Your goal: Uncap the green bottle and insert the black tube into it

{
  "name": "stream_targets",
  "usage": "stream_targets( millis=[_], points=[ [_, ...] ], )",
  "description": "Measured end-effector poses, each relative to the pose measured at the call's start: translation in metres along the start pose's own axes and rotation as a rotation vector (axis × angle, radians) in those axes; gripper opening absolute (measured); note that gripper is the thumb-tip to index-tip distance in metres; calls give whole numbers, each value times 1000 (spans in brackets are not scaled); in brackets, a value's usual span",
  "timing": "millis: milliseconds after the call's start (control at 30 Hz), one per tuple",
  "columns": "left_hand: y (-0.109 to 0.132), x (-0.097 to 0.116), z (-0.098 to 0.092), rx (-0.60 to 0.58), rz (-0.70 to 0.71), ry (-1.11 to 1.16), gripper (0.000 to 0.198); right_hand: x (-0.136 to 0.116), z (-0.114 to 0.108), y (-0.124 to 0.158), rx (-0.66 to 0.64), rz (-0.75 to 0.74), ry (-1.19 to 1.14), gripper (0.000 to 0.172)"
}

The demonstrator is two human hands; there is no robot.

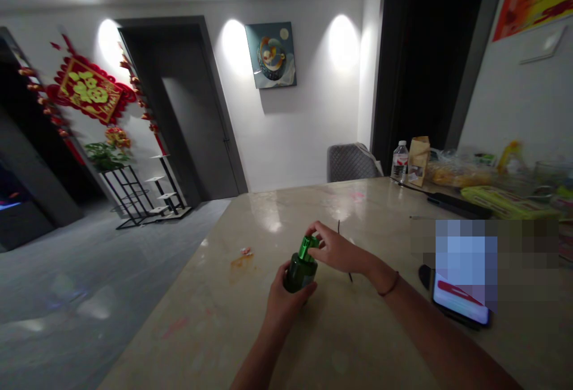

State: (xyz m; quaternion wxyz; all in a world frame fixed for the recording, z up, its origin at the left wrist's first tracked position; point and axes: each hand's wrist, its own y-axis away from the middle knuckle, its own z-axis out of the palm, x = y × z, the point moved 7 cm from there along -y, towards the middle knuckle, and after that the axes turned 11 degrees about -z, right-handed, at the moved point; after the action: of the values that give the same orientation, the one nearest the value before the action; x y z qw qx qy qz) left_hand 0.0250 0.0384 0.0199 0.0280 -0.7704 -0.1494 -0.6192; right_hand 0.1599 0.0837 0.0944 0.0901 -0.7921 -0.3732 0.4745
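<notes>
Beige marble table (264, 223) is seen from its near edge. A dark green glass bottle (301, 270) is held tilted at mid-table. The bottle body is gripped by the left hand (283, 306), left fingers (286, 276) curled closed around it. A bright green cap (310, 247) is pinched by the right hand (338, 252), right fingers (320, 236) narrow. A black smartphone (461, 303) lies near the right edge.

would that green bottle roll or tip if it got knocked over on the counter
The green bottle looks squat and round-bodied, so it would probably stand steady but roll easily on its side across the polished counter. Its glossy surface may be slippery in the left hand, though glass or plastic I cannot tell.
</notes>
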Motion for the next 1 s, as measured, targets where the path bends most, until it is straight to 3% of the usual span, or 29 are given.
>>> stream_targets(
  millis=[133, 267, 400, 467, 700, 900, 1000],
  points=[
    [-2, 0, 0, 2, 5, -4, 63, -2, 0, -3, 19, -33, -155, 22],
    [-4, -4, 2, -29, -19, 24, 66, 6, -6, -4, 119, 46, 8, 24],
    [-5, -4, 0, -10, -27, 46, 65, 6, -6, -3, 48, 37, 33, 20],
    [-4, -3, 0, -9, -20, 41, 64, 3, -6, -3, 19, 3, -43, 27],
    [0, 2, 1, -14, -2, 24, 63, 8, -13, 0, 77, 101, 151, 39],
    [-1, 1, 3, -2, 9, -18, 62, 2, -8, -1, -26, 5, 90, 31],
    [-1, 1, 5, -25, 17, -13, 63, 1, -9, -2, -12, -4, 99, 31]
  ],
)
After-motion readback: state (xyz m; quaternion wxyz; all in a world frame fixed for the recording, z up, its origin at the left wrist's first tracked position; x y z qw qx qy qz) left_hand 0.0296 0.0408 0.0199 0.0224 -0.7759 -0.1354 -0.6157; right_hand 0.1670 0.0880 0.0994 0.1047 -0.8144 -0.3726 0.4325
